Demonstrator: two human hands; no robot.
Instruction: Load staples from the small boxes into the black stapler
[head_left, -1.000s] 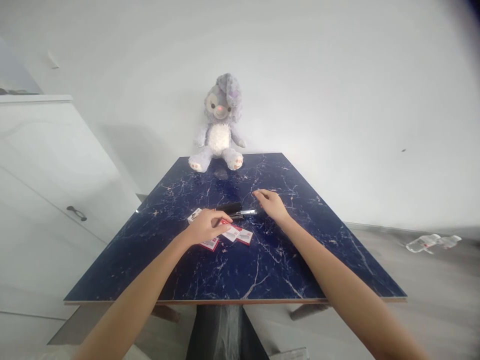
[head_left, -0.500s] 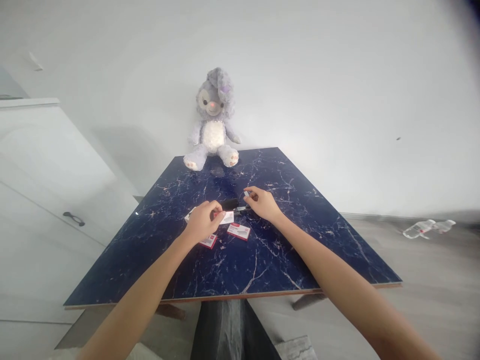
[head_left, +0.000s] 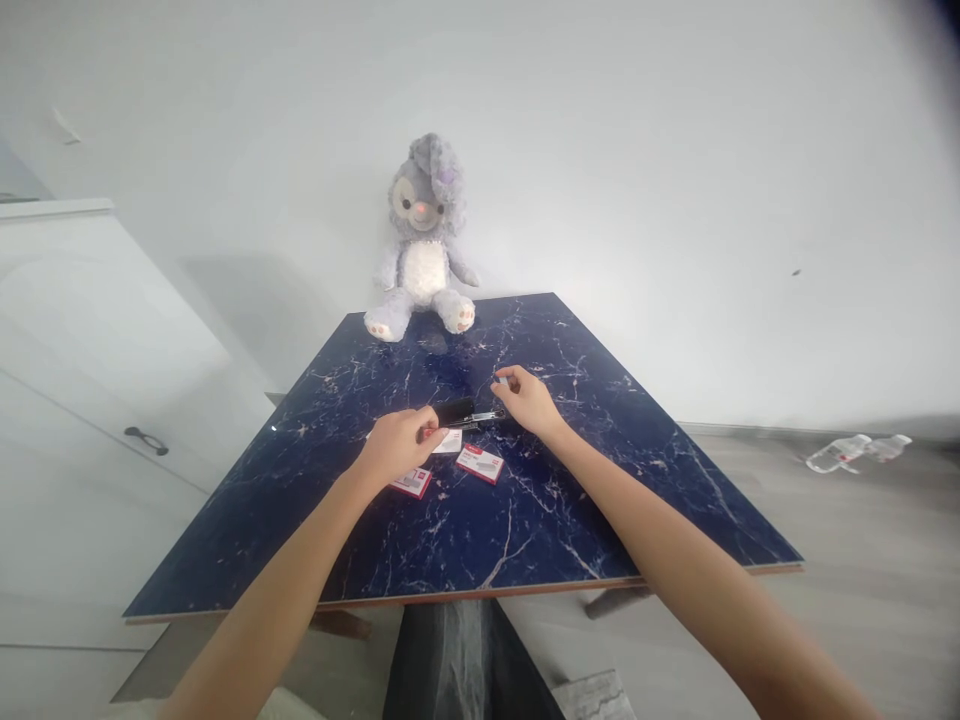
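Note:
My left hand [head_left: 401,442] is closed at the near end of a black stapler [head_left: 454,411], with thumb and fingers curled around it. The stapler lies opened up, its silver rail [head_left: 487,416] showing to the right. My right hand [head_left: 529,400] pinches a small silvery strip of staples [head_left: 504,381] just above the rail's far end. Under my left thumb a red-and-white staple box [head_left: 451,441] is partly covered. A second staple box [head_left: 480,463] lies to its right, and a third staple box [head_left: 412,482] sits below my left hand, partly hidden.
The dark blue marbled table [head_left: 570,520] stands against a white wall. A grey plush rabbit [head_left: 424,245] sits at its back edge. A white cabinet [head_left: 90,420] is on the left. Clear plastic bottles [head_left: 840,454] lie on the floor at right.
My left hand has shifted slightly left and down, and the box under its thumb shows less. My right hand has moved a little right with the staple strip.

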